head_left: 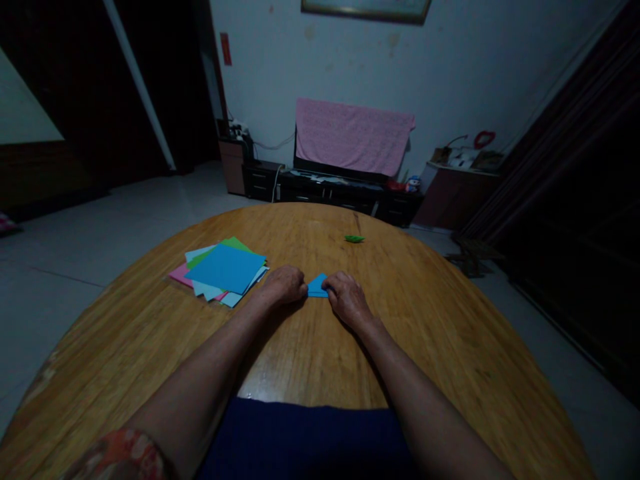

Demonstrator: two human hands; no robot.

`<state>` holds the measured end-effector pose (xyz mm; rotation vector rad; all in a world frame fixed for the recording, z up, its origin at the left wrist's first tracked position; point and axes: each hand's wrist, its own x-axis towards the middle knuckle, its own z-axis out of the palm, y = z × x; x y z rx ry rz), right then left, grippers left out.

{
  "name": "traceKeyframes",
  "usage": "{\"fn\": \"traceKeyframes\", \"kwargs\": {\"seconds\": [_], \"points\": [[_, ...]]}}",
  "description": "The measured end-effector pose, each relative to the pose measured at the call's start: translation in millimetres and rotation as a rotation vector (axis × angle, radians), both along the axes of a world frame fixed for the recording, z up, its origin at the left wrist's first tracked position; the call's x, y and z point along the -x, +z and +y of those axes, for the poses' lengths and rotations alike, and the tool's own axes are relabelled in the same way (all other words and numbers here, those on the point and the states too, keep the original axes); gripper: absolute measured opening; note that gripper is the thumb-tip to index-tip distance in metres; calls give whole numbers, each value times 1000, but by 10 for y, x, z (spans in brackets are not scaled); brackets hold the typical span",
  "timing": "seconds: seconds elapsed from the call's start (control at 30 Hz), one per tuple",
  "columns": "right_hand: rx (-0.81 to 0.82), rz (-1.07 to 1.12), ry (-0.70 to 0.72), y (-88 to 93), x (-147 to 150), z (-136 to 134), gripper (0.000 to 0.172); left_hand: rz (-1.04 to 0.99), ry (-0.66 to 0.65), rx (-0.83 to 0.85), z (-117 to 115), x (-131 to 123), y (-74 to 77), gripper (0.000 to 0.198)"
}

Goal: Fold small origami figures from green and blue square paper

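A small folded piece of blue paper (317, 287) lies on the wooden table, its visible part shaped like a triangle with a peak away from me. At its left end my left hand (286, 285) is closed, thumb and fingers pinching the corner. My right hand (346, 298) bends over the right end, fingertips pressed on the paper and covering that corner. Left of my left hand is a loose stack of coloured paper sheets (227, 268), a blue one on top, with green, pink and pale blue edges fanned out beneath.
The round wooden table (310, 227) fills the foreground. A small green folded paper piece (354, 239) rests toward its far side. Beyond the table stand a low black cabinet (310, 187) and a screen draped with a pink cloth (353, 137).
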<state>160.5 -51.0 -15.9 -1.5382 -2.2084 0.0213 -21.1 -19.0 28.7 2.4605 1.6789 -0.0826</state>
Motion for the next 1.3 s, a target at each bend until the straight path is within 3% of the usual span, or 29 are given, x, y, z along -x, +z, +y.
{"fn": "traceKeyframes", "kwargs": {"seconds": [0.2, 0.5, 0.73, 0.93, 1.1, 1.2, 1.3], "points": [[-18, -18, -5, 19, 28, -22, 21, 1, -3, -6, -22, -5, 28, 37], [-33, 73, -156, -31, 134, -10, 15, -13, 24, 18, 21, 21, -9, 37], [-26, 75, -198, -41, 153, -9, 13, -47, 98, 11, 71, 194, -46, 34], [-25, 66, -200, -29, 159, -12, 14, -227, 190, -104, 61, 250, -71, 33], [-29, 45, -209, -34, 162, -9, 15, -495, 4, -91, 29, 103, -121, 29], [-28, 44, -208, -44, 160, -2, 15, -530, -78, -48, 2, 40, -157, 28], [-30, 56, -208, -50, 162, 0, 15, -496, -78, -29, -15, 31, -175, 28]]}}
